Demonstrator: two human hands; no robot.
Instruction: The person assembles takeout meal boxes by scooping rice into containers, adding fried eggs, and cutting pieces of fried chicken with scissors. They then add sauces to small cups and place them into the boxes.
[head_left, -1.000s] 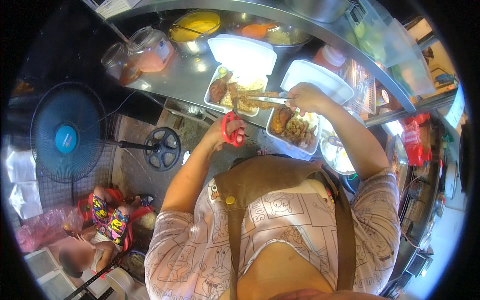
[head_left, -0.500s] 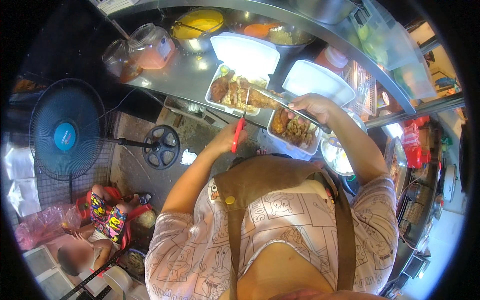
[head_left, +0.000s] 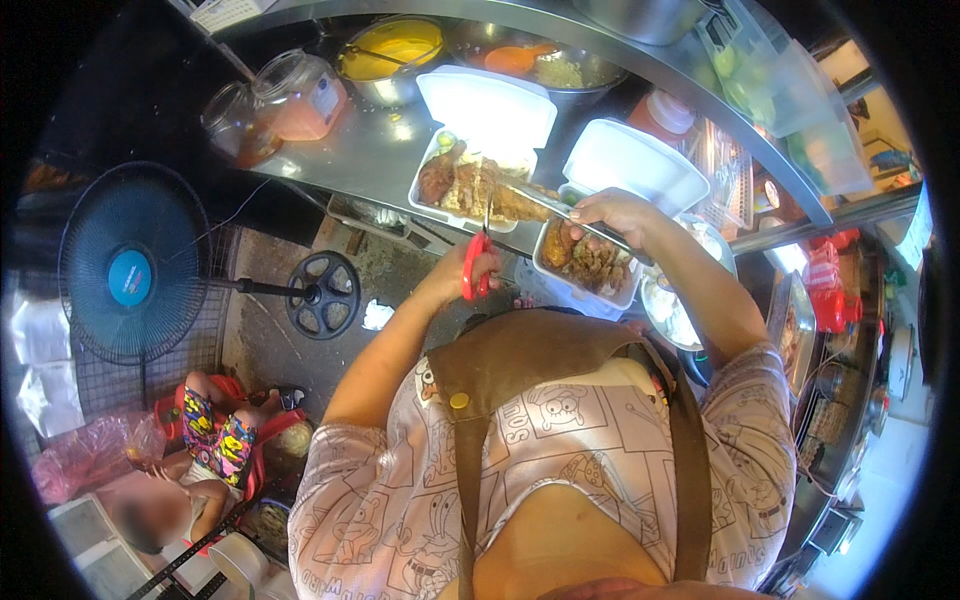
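My left hand (head_left: 449, 280) is closed round the red handles of a pair of scissors (head_left: 470, 263). Their blades point up into a piece of fried chicken (head_left: 520, 206) over the left white takeaway box (head_left: 487, 100). In my right hand (head_left: 622, 214) is a pair of metal tongs (head_left: 549, 199), whose tips clamp that same chicken. Browned chicken pieces (head_left: 437, 180) and a slice of green garnish lie in the left box. Beneath my right hand, a second open takeaway box (head_left: 640, 163) contains more chopped fried chicken (head_left: 590, 262).
Behind the boxes on the steel counter (head_left: 370, 163) stand a pot of yellow sauce (head_left: 396, 45), a bowl with an orange spoon (head_left: 515, 58) and plastic jars (head_left: 300, 97). A metal shelf edge (head_left: 740, 140) curves overhead. A standing fan (head_left: 132, 275) and a seated person (head_left: 210, 450) are at left.
The scissors' handles have spread apart, and my left hand has shifted slightly. The tongs still grip the chicken in nearly the same place.
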